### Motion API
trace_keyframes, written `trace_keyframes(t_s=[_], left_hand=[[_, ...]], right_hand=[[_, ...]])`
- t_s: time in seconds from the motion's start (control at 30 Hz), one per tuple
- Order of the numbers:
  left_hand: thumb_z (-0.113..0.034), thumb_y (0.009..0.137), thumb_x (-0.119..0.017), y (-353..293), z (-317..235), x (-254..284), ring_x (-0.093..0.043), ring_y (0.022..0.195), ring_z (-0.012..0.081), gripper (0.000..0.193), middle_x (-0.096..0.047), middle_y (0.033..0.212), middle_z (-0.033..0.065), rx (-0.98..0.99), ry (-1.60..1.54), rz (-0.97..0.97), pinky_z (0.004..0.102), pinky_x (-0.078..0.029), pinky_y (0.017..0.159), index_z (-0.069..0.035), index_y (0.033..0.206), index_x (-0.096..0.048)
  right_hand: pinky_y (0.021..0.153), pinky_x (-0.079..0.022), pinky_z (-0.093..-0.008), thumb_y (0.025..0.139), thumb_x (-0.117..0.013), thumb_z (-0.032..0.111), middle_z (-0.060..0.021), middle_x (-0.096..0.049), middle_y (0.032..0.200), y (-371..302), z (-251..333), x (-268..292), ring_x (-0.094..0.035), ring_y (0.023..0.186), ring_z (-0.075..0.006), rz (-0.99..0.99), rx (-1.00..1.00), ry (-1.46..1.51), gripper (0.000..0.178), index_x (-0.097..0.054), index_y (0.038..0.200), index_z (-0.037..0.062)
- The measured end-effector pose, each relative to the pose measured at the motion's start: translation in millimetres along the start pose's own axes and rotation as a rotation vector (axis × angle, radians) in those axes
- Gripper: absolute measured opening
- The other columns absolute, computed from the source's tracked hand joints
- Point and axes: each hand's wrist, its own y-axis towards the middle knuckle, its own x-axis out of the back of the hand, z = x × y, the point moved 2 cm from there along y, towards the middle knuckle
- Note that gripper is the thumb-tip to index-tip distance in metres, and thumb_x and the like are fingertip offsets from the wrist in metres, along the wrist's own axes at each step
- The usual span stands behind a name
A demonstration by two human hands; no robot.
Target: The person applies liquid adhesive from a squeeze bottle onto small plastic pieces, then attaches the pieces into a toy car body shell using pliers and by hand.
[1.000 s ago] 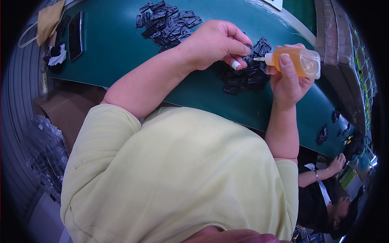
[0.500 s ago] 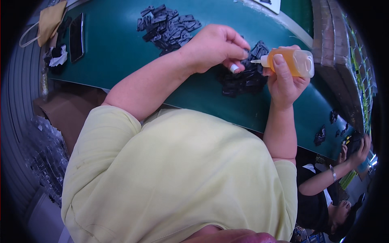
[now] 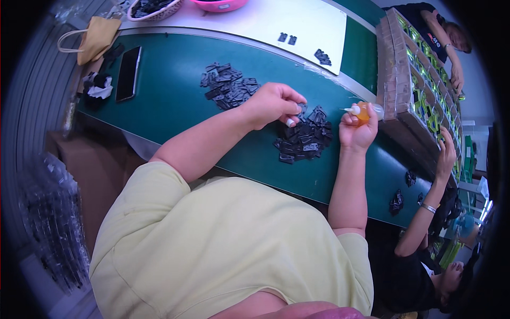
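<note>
Now: Small Part Pinched Beside the Glue Bottle

Over the green table (image 3: 175, 101), the left hand (image 3: 273, 103) pinches what seems to be one small black part (image 3: 302, 110) between thumb and fingertips; the view is too coarse to be sure. Just at its 4 o'clock lies a pile of black parts (image 3: 304, 141). At 3 o'clock, the right hand (image 3: 357, 130) is clamped around a small orange bottle (image 3: 362, 111), nozzle pointing toward 9 o'clock. A second pile (image 3: 228, 87) lies at 10 o'clock, a black phone (image 3: 128, 73) farther that way.
</note>
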Motion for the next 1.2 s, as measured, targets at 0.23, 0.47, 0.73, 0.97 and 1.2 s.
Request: trace_keyframes(t_s=[0.23, 0.47, 0.73, 0.97, 1.2], left_hand=[[0.002, 0.077, -0.065, 92, -68, 85, -0.064, 0.061, 0.0138, 0.014, -0.065, 0.074, 0.0103, -0.375, 0.572, -0.572, 0.0247, -0.051, 0.056, 0.005, 0.091, -0.061], [-0.015, 0.084, -0.061, 115, -82, 124, -0.068, 0.068, 0.0156, 0.023, -0.068, 0.084, 0.0112, -0.155, 0.775, -0.550, 0.0264, -0.053, 0.056, 0.002, 0.098, -0.066], [-0.027, 0.071, -0.079, 12, -67, 92, -0.062, 0.080, 0.0191, 0.031, -0.066, 0.081, 0.0066, -0.174, 1.264, -0.169, 0.0320, -0.048, 0.073, -0.003, 0.086, -0.067], [-0.022, 0.070, -0.080, 9, -58, 94, -0.061, 0.078, 0.0198, 0.026, -0.065, 0.080, 0.0076, -0.012, 1.154, -0.165, 0.0337, -0.047, 0.073, -0.003, 0.081, -0.065], [-0.015, 0.081, -0.070, -21, -60, 61, -0.049, 0.055, 0.0053, 0.023, -0.057, 0.070, -0.0012, -0.179, 0.513, -0.112, 0.0196, -0.039, 0.046, -0.002, 0.098, -0.063]], right_hand=[[0.050, -0.040, -0.0225, 0.087, -0.061, 0.022, -0.0048, -0.056, 0.076, -1, -4, 4, -0.048, 0.056, -0.0090, -0.015, 0.042, -0.052, 0.018, -0.052, 0.092, 0.0080], [0.051, -0.040, -0.0226, 0.087, -0.061, 0.022, -0.0046, -0.056, 0.076, -1, -6, 6, -0.048, 0.056, -0.0089, 0.003, 0.056, -0.084, 0.017, -0.053, 0.091, 0.0081], [0.052, -0.041, -0.0234, 0.087, -0.062, 0.020, -0.0072, -0.056, 0.080, -1, -4, 6, -0.050, 0.059, -0.0110, 0.023, 0.092, -0.125, 0.019, -0.052, 0.095, 0.0068], [0.053, -0.041, -0.0241, 0.087, -0.061, 0.020, -0.0066, -0.057, 0.081, 2, -8, 8, -0.050, 0.060, -0.0113, 0.071, 0.108, -0.159, 0.018, -0.053, 0.096, 0.0063], [0.046, -0.044, -0.0234, 0.087, -0.061, 0.020, -0.0058, -0.059, 0.074, 3, -4, 13, -0.054, 0.054, -0.0116, 0.104, 0.115, -0.154, 0.015, -0.057, 0.090, 0.0061]])
